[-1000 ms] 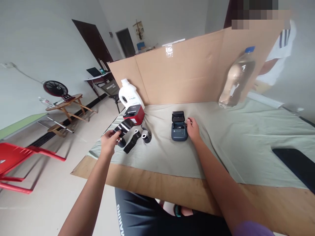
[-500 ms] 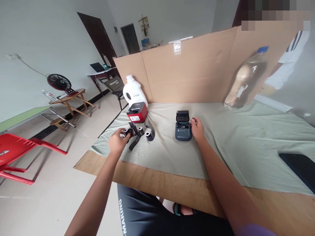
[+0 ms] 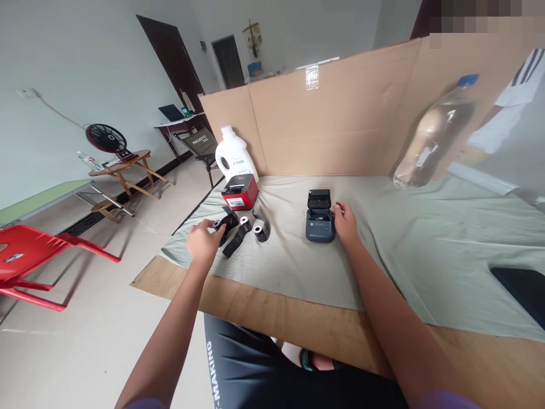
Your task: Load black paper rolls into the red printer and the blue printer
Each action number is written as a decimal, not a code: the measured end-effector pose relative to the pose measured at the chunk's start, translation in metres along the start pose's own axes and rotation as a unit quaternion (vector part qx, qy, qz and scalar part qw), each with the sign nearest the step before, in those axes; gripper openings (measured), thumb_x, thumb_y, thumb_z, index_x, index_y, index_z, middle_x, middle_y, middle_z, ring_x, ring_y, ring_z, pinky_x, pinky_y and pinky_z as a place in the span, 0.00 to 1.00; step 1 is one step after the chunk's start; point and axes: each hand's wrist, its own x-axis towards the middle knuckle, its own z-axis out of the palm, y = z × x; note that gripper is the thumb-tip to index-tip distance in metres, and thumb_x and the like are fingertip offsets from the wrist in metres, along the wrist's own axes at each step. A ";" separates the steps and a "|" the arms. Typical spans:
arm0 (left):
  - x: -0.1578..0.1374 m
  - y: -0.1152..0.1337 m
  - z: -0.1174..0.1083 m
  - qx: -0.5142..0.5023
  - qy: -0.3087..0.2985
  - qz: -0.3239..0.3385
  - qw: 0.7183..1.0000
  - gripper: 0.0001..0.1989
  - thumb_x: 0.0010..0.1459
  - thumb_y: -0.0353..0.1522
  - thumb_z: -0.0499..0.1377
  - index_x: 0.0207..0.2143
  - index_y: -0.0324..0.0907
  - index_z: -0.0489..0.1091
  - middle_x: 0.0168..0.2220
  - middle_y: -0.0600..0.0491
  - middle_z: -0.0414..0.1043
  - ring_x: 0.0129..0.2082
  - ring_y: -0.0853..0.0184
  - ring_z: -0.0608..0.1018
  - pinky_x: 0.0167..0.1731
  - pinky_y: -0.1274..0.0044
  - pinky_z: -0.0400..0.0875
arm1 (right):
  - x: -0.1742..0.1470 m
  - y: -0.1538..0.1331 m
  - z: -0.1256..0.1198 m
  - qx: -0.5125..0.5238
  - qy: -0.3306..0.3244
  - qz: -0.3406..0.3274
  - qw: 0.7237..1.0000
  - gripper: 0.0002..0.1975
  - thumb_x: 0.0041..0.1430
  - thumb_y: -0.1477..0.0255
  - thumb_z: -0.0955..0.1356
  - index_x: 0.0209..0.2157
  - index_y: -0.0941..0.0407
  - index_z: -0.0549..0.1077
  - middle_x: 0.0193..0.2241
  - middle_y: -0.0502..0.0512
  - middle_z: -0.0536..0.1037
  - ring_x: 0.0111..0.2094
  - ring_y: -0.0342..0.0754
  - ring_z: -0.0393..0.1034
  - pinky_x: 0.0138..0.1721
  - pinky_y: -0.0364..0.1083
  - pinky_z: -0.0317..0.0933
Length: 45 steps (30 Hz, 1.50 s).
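My left hand [image 3: 201,243] pinches a roll of black label tape [image 3: 217,225] with a white core, its loose end curling up on the right. Two more such rolls stand beside it: a middle roll [image 3: 244,220] with its strip trailing toward me, and a right-hand roll [image 3: 259,231]. Farther right sits a small dark blue label printer [image 3: 320,229], its black lid [image 3: 319,199] tipped up and back. At the printer's right side, my right hand [image 3: 346,222] rests with bent fingers against the edge. The fingertips there are partly hidden.
Behind the rolls stand a red and black box-shaped device [image 3: 240,193] and a white jug [image 3: 237,156]. A cardboard sheet [image 3: 332,125] walls off the back. On the right are a large clear bottle [image 3: 434,139] and a dark phone [image 3: 522,292]. Wooden table edge [image 3: 281,298] nearest me.
The view has shifted slightly. My left hand has drawn its roll a little to the left, away from the middle one. My right hand stays beside the printer, which has not moved.
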 end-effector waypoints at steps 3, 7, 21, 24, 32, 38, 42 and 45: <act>-0.005 0.007 0.001 0.016 0.008 0.044 0.999 0.13 0.55 0.45 0.62 0.36 0.46 0.72 0.41 0.46 0.78 0.51 0.49 0.73 0.35 0.69 0.68 | 0.000 0.000 0.000 -0.005 0.001 -0.002 1.000 0.24 0.62 0.54 0.62 0.50 0.55 0.71 0.48 0.62 0.77 0.42 0.54 0.75 0.49 0.57 0.66; -0.005 0.010 -0.003 0.010 0.025 0.048 0.998 0.14 0.55 0.45 0.62 0.37 0.46 0.71 0.41 0.47 0.78 0.50 0.50 0.73 0.35 0.69 0.68 | 0.001 0.000 0.000 0.000 0.003 -0.002 1.000 0.24 0.61 0.53 0.62 0.50 0.55 0.71 0.49 0.63 0.77 0.41 0.53 0.76 0.49 0.57 0.67; -0.014 0.002 -0.011 -0.038 0.003 -0.016 0.999 0.14 0.52 0.46 0.64 0.34 0.47 0.69 0.37 0.49 0.76 0.50 0.50 0.74 0.36 0.69 0.67 | 0.000 -0.001 0.001 -0.005 0.007 -0.011 1.000 0.23 0.61 0.54 0.62 0.50 0.55 0.72 0.48 0.62 0.78 0.41 0.53 0.75 0.49 0.57 0.66; -0.019 0.003 -0.015 -0.049 0.030 -0.010 0.998 0.14 0.52 0.45 0.63 0.32 0.47 0.66 0.38 0.51 0.76 0.49 0.52 0.74 0.38 0.69 0.68 | -0.001 -0.003 0.000 -0.006 0.004 -0.008 1.000 0.23 0.61 0.54 0.62 0.50 0.55 0.72 0.48 0.62 0.77 0.41 0.54 0.75 0.50 0.57 0.66; -0.019 -0.014 -0.023 -0.160 0.066 -0.031 0.984 0.16 0.51 0.44 0.62 0.37 0.45 0.66 0.37 0.52 0.75 0.36 0.61 0.79 0.40 0.71 0.73 | -0.003 -0.005 -0.001 -0.016 0.007 -0.012 1.000 0.23 0.61 0.53 0.63 0.49 0.54 0.72 0.47 0.61 0.78 0.41 0.53 0.74 0.48 0.56 0.66; 0.005 -0.050 -0.018 -0.226 0.117 -0.085 0.963 0.18 0.50 0.42 0.62 0.40 0.43 0.66 0.42 0.49 0.76 0.40 0.62 0.81 0.38 0.74 0.75 | -0.001 -0.001 0.000 -0.010 0.009 -0.019 1.000 0.22 0.62 0.54 0.63 0.48 0.53 0.72 0.45 0.60 0.79 0.41 0.53 0.75 0.48 0.56 0.67; 0.010 -0.079 0.000 -0.155 0.071 -0.114 0.979 0.16 0.48 0.41 0.63 0.36 0.43 0.66 0.38 0.49 0.76 0.42 0.58 0.81 0.44 0.69 0.74 | -0.001 -0.002 0.000 -0.017 0.010 -0.018 1.000 0.23 0.62 0.54 0.62 0.48 0.55 0.72 0.45 0.62 0.78 0.41 0.55 0.75 0.48 0.57 0.67; 0.005 -0.092 0.012 -0.132 0.019 -0.122 0.983 0.16 0.48 0.43 0.64 0.35 0.44 0.66 0.38 0.49 0.76 0.42 0.56 0.80 0.45 0.66 0.74 | 0.000 -0.001 0.000 -0.017 0.009 -0.018 1.000 0.23 0.61 0.54 0.63 0.48 0.55 0.72 0.46 0.61 0.78 0.40 0.54 0.75 0.48 0.57 0.67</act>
